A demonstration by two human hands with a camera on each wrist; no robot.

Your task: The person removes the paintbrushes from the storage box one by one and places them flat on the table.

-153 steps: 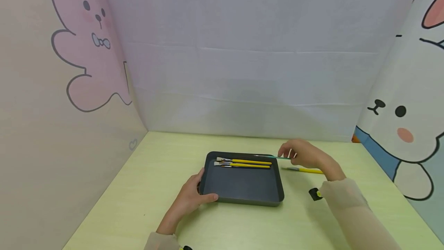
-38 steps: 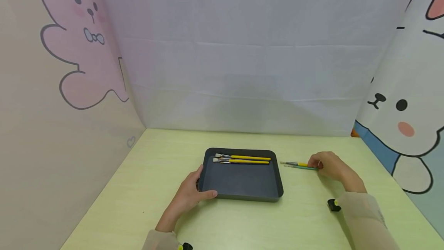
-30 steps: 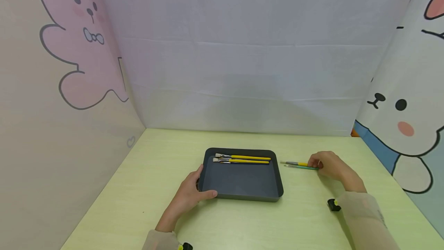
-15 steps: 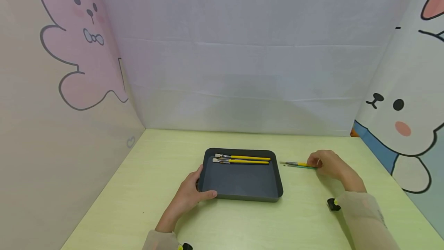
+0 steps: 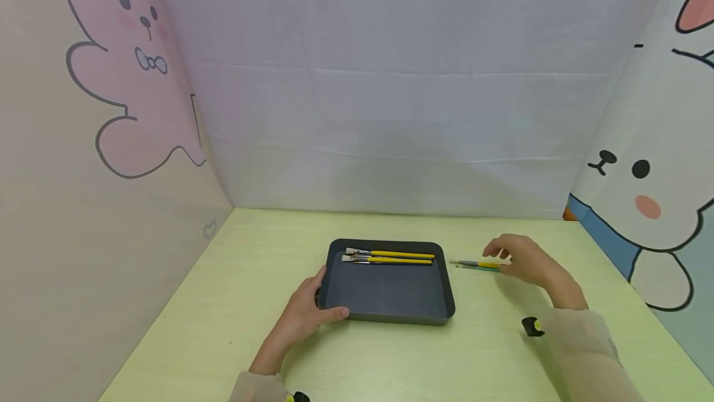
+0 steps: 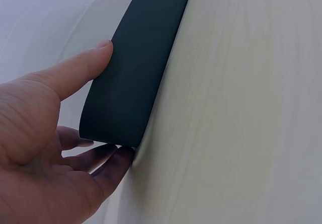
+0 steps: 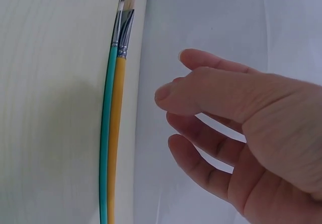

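The dark-grey rectangular tray (image 5: 390,318) is gripped by the left hand (image 5: 299,312); nothing is held by the loosely curved right hand (image 5: 524,259). Alongside are laid a slim teal-handled paintbrush (image 7: 106,118) and flat yellow-handled paintbrush (image 7: 116,108). Sorting seems underway; a pinch would next be required.

You could read no words, brands or numbers in any of these views. The closest thing to a sign was the small outlined heart (image 5: 209,230) low on the left wall (image 5: 33,235), near the far left corner of the tabletop (image 5: 390,365). Your right sleeve (image 5: 582,352) bore a faint dark mark toward its right edge, too small for you to tell whether it was lettering.
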